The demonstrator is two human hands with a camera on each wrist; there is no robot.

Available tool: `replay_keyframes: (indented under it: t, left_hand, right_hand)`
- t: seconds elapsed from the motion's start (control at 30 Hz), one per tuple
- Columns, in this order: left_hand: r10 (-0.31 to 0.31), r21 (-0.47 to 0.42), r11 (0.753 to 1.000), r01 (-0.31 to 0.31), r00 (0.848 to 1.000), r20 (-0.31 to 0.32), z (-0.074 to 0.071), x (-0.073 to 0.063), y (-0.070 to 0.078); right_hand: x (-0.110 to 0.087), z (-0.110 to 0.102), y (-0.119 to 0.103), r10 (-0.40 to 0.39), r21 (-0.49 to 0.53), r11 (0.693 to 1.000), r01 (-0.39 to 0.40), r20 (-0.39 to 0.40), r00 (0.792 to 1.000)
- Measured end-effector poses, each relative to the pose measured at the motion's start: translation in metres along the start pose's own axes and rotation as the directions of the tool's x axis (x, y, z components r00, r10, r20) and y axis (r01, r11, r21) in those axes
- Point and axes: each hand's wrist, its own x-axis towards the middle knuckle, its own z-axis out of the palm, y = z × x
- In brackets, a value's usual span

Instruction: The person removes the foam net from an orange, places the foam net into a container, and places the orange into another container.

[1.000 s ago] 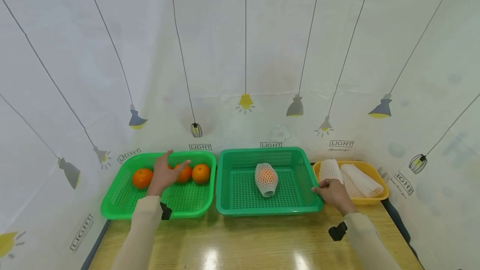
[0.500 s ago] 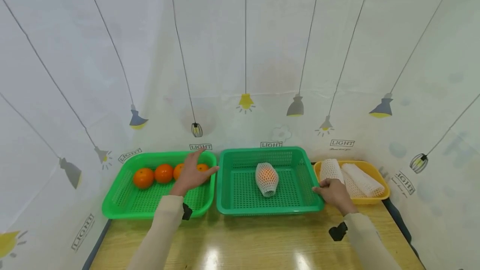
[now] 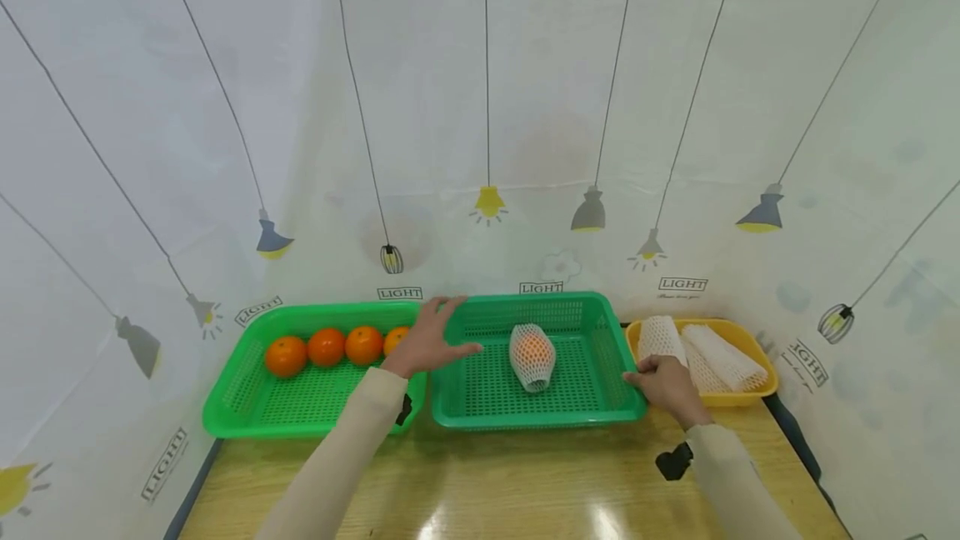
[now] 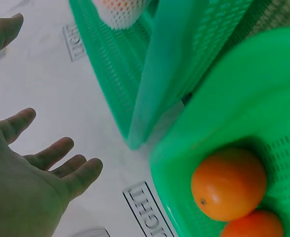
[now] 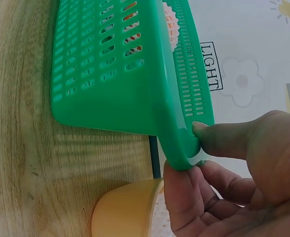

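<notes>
My left hand (image 3: 427, 341) is spread above the gap between two green baskets, its fingers straight and holding nothing. Below and left of it, the light green basket (image 3: 315, 421) holds several oranges (image 3: 363, 345) in a row, the rightmost partly hidden by the hand. In the middle stands the darker green basket (image 3: 540, 419), with one orange in a white foam net sleeve (image 3: 532, 358) lying inside. My right hand (image 3: 667, 386) pinches that basket's right rim; the right wrist view shows the thumb (image 5: 224, 139) over the rim and the fingers beneath it.
A yellow basket (image 3: 750, 344) at the right holds several white foam net sleeves (image 3: 723, 357). All the baskets stand on a wooden table (image 3: 510, 482) against a white sheet (image 3: 480, 107) printed with hanging lamps.
My left hand has swept right, from over the oranges to the left edge of the darker green basket, uncovering most of the oranges. The right hand stays on the rim.
</notes>
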Motion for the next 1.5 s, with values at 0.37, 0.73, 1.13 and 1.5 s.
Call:
replay_keyframes:
  t: [0.37, 0.73, 1.13, 1.5]
  left_hand:
    - [0.068, 0.108, 0.99, -0.087, 0.984, 0.167, 0.027, 0.035, 0.024]
    - [0.057, 0.123, 0.988, -0.096, 0.956, 0.288, 0.059, 0.071, 0.035]
    - [-0.01, 0.269, 0.959, -0.092, 0.935, 0.355, 0.093, 0.1, 0.053]
    - [-0.011, 0.261, 0.959, -0.112, 0.903, 0.429, 0.103, 0.098, 0.065]
  right_hand:
    - [0.002, 0.001, 0.0, 0.017, -0.006, 1.0, -0.017, -0.011, 1.0]
    - [0.004, 0.002, -0.002, 0.001, 0.004, 1.0, -0.001, -0.012, 1.0]
    - [0.005, 0.001, 0.002, 0.008, 0.01, 1.0, -0.008, -0.017, 1.0]
    - [0.003, 0.002, 0.002, 0.01, 0.013, 1.0, -0.01, -0.023, 1.0]
